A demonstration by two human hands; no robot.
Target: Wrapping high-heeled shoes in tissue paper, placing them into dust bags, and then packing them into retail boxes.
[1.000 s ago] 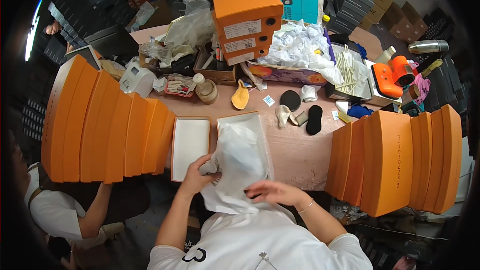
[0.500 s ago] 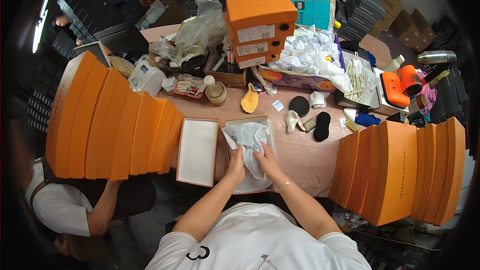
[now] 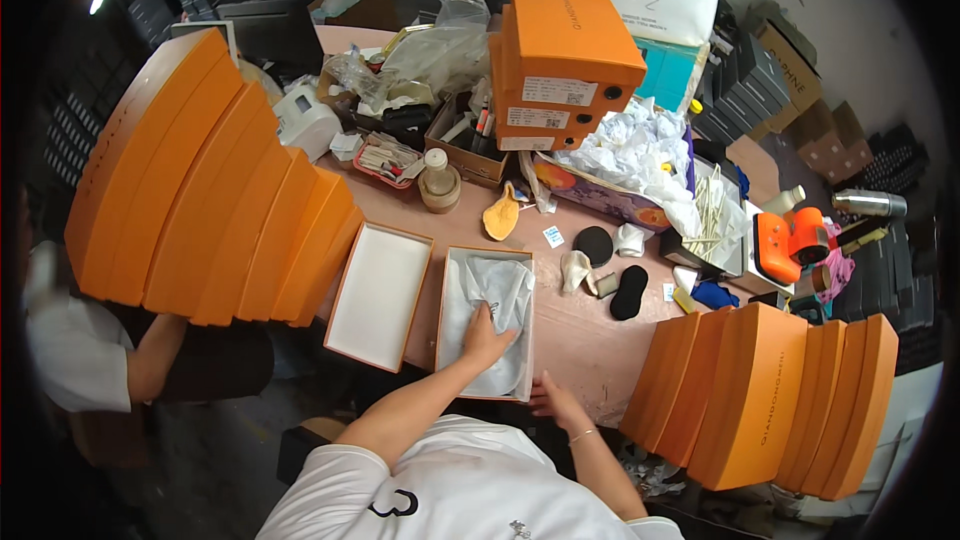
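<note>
A shallow orange-edged shoebox base (image 3: pixel 440 340) lies in front of me on the table. Inside it sits a whitish translucent dust bag (image 3: pixel 500 285) with dark lettering; what the bag holds is hidden. My left hand (image 3: pixel 487 342) rests on the bag's lower middle, thumb apart from the fingers, open. Just outside the box's lower right corner is my right hand (image 3: pixel 560 406), open with its fingers spread toward the box edge; whether they touch it I cannot tell. The box's lid (image 3: pixel 380 295), white inside, lies inner side up to the left.
Rows of orange shoeboxes flank me, left (image 3: pixel 200 180) and right (image 3: pixel 750 395). More orange boxes (image 3: pixel 570 50) are stacked at the back, beside a bin of crumpled paper (image 3: pixel 640 155). Black pads (image 3: pixel 628 292), a yellow cloth (image 3: pixel 501 215) and a bottle (image 3: pixel 437 175) lie about. Another person's arm (image 3: pixel 158 355) shows at left.
My right hand has left the bag and moved down to the box's right corner. My left hand stays on the bag, which now lies flatter in the box. The view has shifted.
</note>
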